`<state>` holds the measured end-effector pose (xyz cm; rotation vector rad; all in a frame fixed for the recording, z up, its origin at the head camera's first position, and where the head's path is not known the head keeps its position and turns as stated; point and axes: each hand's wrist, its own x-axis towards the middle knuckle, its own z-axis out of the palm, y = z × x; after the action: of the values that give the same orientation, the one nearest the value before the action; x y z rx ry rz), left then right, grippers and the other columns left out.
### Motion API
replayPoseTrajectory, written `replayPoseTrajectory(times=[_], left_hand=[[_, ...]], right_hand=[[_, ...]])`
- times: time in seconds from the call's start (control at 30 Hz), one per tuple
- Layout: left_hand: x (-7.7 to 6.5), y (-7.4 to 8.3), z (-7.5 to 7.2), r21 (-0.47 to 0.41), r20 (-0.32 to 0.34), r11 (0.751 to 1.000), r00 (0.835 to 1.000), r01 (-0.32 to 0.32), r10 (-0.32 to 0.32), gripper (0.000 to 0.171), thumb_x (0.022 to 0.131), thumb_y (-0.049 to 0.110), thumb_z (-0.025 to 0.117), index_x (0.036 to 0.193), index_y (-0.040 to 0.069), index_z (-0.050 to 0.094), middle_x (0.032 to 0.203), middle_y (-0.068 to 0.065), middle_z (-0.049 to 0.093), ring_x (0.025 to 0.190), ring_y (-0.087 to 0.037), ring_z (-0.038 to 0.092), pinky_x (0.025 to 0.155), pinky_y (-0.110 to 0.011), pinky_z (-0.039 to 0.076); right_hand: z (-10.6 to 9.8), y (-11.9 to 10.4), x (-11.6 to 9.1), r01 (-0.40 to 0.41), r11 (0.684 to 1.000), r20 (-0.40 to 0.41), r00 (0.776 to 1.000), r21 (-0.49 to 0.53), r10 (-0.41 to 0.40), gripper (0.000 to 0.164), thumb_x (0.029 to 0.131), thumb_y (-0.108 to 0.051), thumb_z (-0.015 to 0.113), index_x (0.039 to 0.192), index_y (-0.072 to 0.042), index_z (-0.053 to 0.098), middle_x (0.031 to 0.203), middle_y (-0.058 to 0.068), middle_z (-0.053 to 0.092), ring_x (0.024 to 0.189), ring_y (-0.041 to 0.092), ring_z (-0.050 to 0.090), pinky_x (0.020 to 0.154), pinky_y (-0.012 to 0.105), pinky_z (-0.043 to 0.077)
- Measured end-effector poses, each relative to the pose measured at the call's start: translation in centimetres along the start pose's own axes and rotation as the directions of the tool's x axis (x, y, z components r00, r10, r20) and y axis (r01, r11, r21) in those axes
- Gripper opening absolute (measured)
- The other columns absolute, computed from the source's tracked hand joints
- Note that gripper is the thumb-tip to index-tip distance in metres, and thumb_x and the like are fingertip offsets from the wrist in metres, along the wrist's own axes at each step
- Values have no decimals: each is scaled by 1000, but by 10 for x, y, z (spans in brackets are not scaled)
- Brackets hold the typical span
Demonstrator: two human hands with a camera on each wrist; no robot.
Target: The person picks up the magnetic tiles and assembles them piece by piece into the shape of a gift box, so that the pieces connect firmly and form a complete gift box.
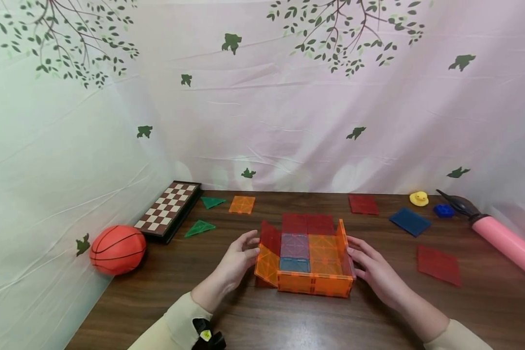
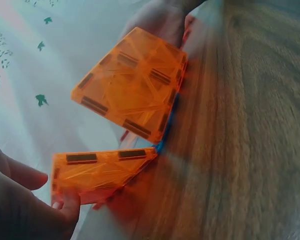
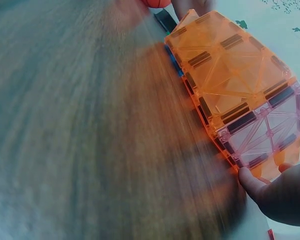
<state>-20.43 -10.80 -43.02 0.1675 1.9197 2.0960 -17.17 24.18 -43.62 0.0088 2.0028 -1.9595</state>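
Observation:
A half-built box of translucent magnetic tiles (image 1: 315,283) lies on the table between both hands. Orange tiles stand upright along its front, and its floor is orange, purple and blue. The left wall, a red tile (image 1: 270,238) and an orange tile (image 2: 95,172), leans outward. My left hand (image 1: 236,260) touches this wall with its fingertips, thumb nearest me. Along the right wall, with an orange tile (image 1: 341,240) and a purple tile (image 3: 265,125), my right hand (image 1: 376,272) rests extended fingers on the outer face. Red tiles (image 1: 307,223) lie flat at the box's back.
Loose tiles lie around: green triangles (image 1: 200,228), an orange square (image 1: 242,204), red squares (image 1: 439,265) and a blue square (image 1: 410,221). At left are a small basketball (image 1: 117,250) and a checkered board (image 1: 168,209). A rubber duck (image 1: 419,198), blue block (image 1: 444,210) and pink pump (image 1: 507,240) occupy the right.

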Motion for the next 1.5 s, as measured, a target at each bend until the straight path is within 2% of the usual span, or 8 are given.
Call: replayPoseTrajectory(times=[0.13,0.37,0.6,0.8,0.93,1.2,1.33,1.5], left_hand=[[2,-4,2,-37,44,999,999,28,-27,51,103,-1,48,152,-8,35,144,-27,40,121,-30,51,97,-38,47],[3,-5,10,-73,142,989,983,127,-115,56,106,18,55,153,-5,35,146,-25,48,120,-30,56,97,-44,51],[-3,-4,27,-31,98,988,985,149,-145,56,105,25,59,147,-8,42,140,-24,53,125,-38,54,100,-50,50],[-18,-2,31,46,63,982,980,184,-187,59,104,34,57,148,-4,44,139,-21,53,125,-36,51,98,-57,49],[-30,-2,34,16,71,977,974,214,-214,61,104,32,57,150,-2,40,144,-21,47,131,-38,45,95,-61,49],[-39,-7,49,-189,87,966,983,174,-160,61,102,11,58,153,-5,28,152,-28,30,133,-37,40,97,-65,46],[-39,-6,48,-195,62,970,989,143,-133,57,102,9,57,151,-5,32,151,-28,32,129,-34,44,97,-64,47],[-36,-6,41,-180,-7,979,996,90,-93,52,101,9,59,147,-6,38,146,-25,38,121,-30,49,95,-58,50]], right_hand=[[1,0,0,0,1000,1,1000,-3,0,72,109,-42,45,163,-7,13,166,22,11,147,40,24,110,48,41],[0,0,1,9,1000,-5,1000,-21,-9,71,109,-43,45,163,-8,13,166,22,12,145,39,26,107,45,44],[1,1,2,-2,1000,-14,1000,-24,1,73,108,-43,46,163,-8,13,166,22,11,145,38,27,107,43,44],[-1,1,5,14,999,-20,1000,-52,-16,70,109,-43,45,162,-6,16,164,23,18,143,37,32,99,27,47],[-7,-1,16,71,996,-36,997,-55,-73,70,110,-44,42,161,-3,17,163,24,21,144,39,31,94,17,45],[-18,-1,37,118,993,-18,993,-16,-118,75,109,-49,39,162,-2,16,166,21,19,149,37,22,94,12,42],[-19,0,38,127,992,-13,992,-27,-127,74,109,-48,39,161,1,19,163,25,25,145,35,32,96,15,44],[-21,3,31,152,987,-37,987,-49,-154,70,110,-45,41,157,4,27,159,27,31,126,9,51,95,22,48]])
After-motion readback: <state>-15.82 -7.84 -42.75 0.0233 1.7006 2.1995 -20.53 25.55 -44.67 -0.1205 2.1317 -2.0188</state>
